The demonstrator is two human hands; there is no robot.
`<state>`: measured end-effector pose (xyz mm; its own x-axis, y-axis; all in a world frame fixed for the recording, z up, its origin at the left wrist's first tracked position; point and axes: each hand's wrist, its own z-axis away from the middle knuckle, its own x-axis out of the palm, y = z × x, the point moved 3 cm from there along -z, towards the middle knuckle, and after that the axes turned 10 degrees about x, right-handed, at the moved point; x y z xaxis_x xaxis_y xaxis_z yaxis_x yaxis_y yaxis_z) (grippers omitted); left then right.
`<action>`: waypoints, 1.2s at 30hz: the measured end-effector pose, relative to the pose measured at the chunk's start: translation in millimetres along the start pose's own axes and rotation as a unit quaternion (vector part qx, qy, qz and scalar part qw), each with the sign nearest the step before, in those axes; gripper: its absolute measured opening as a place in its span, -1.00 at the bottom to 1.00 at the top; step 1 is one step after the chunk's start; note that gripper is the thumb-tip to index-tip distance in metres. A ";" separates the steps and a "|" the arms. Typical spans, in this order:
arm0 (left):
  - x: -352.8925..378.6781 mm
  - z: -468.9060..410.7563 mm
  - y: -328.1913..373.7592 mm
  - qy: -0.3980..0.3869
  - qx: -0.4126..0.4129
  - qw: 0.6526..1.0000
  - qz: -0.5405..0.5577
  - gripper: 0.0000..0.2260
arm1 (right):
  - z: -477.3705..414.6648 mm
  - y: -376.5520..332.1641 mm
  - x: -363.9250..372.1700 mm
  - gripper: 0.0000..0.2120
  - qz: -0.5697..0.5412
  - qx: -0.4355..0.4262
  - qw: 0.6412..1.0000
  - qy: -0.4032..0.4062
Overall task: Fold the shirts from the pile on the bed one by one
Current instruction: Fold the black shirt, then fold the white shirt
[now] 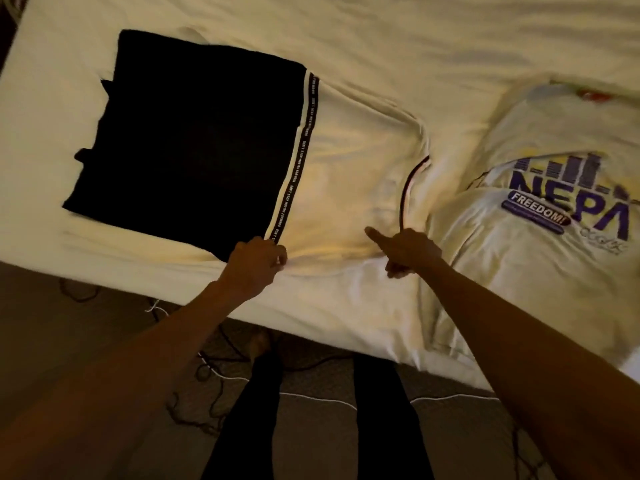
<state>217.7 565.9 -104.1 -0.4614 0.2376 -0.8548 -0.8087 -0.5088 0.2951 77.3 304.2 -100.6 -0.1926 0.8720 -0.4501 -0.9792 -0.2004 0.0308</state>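
Dim indoor scene in warm yellow light, its source out of view; the glow is strongest at centre, on the cream half of the two-tone shirt (pixel 346 174), and fades toward the edges; the shirt's black half, toward 10 o'clock, is a flat dark mass with no visible folds; the left hand (pixel 254 265), right hand (pixel 408 251) and both forearms, entering from 7 and 5 o'clock, are near silhouettes; the floor (pixel 311 427) at 6 o'clock is murky; everything is soft (lettering on the printed shirt (pixel 554 271) at 3 o'clock is smeared); wide-angle distortion bows the edge of the bed sheet (pixel 381 46).
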 end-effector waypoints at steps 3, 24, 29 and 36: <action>1.0 3.2 -3.7 0.042 -0.004 0.998 -0.037 -0.82 | 3.2 5.7 37.6 -0.38 -0.197 0.064 0.972 -0.114; 34.4 55.4 -15.0 0.132 0.180 0.973 -0.058 -0.87 | 23.4 16.4 130.1 -0.68 -0.686 0.087 0.718 -0.074; 70.9 96.9 27.9 0.072 0.210 0.975 0.001 -0.83 | 17.1 25.5 129.5 -0.61 -0.606 0.042 0.793 -0.048; 90.1 90.9 72.8 -0.042 0.157 0.970 0.179 -0.69 | 14.5 65.3 130.2 -0.75 -0.580 0.036 0.814 0.014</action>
<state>84.0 625.5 -120.8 -0.7507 0.1646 -0.6398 -0.6562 -0.2978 0.6934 -12.6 411.1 -144.3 0.8644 0.4450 -0.2339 -0.5026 0.7775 -0.3781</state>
